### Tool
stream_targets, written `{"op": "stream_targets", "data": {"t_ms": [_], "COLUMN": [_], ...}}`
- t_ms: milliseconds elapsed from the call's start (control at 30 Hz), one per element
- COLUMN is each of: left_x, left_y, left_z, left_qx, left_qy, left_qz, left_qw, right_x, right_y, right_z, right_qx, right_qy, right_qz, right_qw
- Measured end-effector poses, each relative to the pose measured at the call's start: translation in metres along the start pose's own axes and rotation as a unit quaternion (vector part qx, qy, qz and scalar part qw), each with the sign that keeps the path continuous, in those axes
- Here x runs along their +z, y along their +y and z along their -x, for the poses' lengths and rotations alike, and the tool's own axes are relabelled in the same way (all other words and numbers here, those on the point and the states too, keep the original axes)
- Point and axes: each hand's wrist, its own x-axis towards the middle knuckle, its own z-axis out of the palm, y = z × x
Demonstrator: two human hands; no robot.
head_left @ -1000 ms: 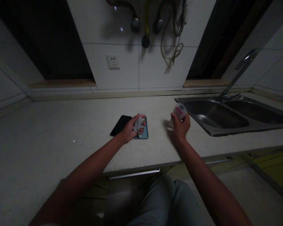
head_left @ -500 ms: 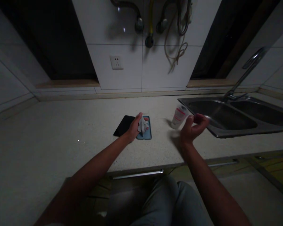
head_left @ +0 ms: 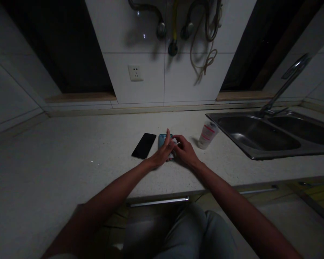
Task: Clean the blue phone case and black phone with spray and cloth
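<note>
My left hand [head_left: 161, 154] and my right hand [head_left: 186, 152] meet over a blue phone case [head_left: 161, 139] lying on the counter. A crumpled white tissue [head_left: 175, 140] shows between them. My left hand is closed around part of the tissue, with one finger pointing up. From the other side, the bent fingers of my right hand pinch the tissue. Both hands hide much of the case. A black smartphone [head_left: 144, 145] lies screen up, left of the case. Right of my right hand, a clear plastic cup [head_left: 207, 135] with red print stands on the counter.
A double steel sink [head_left: 255, 157] with a tall faucet [head_left: 290, 77] is set into the pale counter [head_left: 97, 144] at the right. Pipes and a looped cord [head_left: 205, 64] hang on the tiled wall behind. Drawer handles [head_left: 162, 201] run below the front edge.
My right hand has come left from near the cup to the tissue. My left hand has shifted right, off the smartphone, which now shows whole. The view has moved slightly.
</note>
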Motion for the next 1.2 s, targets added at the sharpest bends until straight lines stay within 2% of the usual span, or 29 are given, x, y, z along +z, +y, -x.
{"op": "stream_targets", "data": {"t_ms": [100,233,367,433,500,567,633,700,733,800,967,1133,1200], "left_x": [0.002,0.002,-0.005,-0.009,-0.013,-0.016,-0.018,-0.018,-0.018,-0.017,-0.013,-0.012,-0.013], "left_y": [0.001,0.002,0.002,0.004,0.009,0.013,0.017,0.02,0.02,0.021,0.024,0.028,0.03], "left_z": [0.002,0.0,-0.012,-0.018,-0.022,-0.022,-0.02,-0.016,-0.015,-0.012,-0.01,-0.009,-0.01], "left_qx": [0.093,0.123,0.159,0.192,0.219,0.234,0.222,0.187,0.166,0.129,0.075,0.049,0.053], "left_qy": [-0.025,-0.055,0.016,0.064,0.101,0.119,0.124,0.126,0.126,0.124,0.122,0.124,0.132], "left_qz": [-0.133,-0.295,-0.356,-0.403,-0.478,-0.578,-0.673,-0.744,-0.768,-0.797,-0.814,-0.807,-0.796], "left_qw": [0.986,0.946,0.921,0.892,0.845,0.773,0.695,0.63,0.606,0.577,0.564,0.575,0.588], "right_x": [-0.001,-0.006,-0.012,-0.014,-0.016,-0.017,-0.017,-0.017,-0.017,-0.017,-0.017,-0.017,-0.017], "right_y": [0.0,-0.002,0.0,0.001,0.001,0.001,0.001,0.002,0.002,0.002,0.0,0.0,0.002], "right_z": [-0.004,-0.006,-0.007,-0.007,-0.007,-0.006,-0.006,-0.005,-0.005,-0.004,-0.004,-0.005,-0.005], "right_qx": [-0.001,0.001,0.071,0.098,0.113,0.12,0.124,0.123,0.123,0.125,0.135,0.139,0.144], "right_qy": [-0.006,0.032,0.06,0.067,0.068,0.065,0.062,0.062,0.062,0.063,0.067,0.068,0.071], "right_qz": [-0.041,-0.073,-0.097,-0.119,-0.131,-0.129,-0.122,-0.116,-0.115,-0.117,-0.132,-0.143,-0.146], "right_qw": [0.999,0.997,0.991,0.986,0.983,0.982,0.983,0.984,0.984,0.983,0.98,0.978,0.976]}}
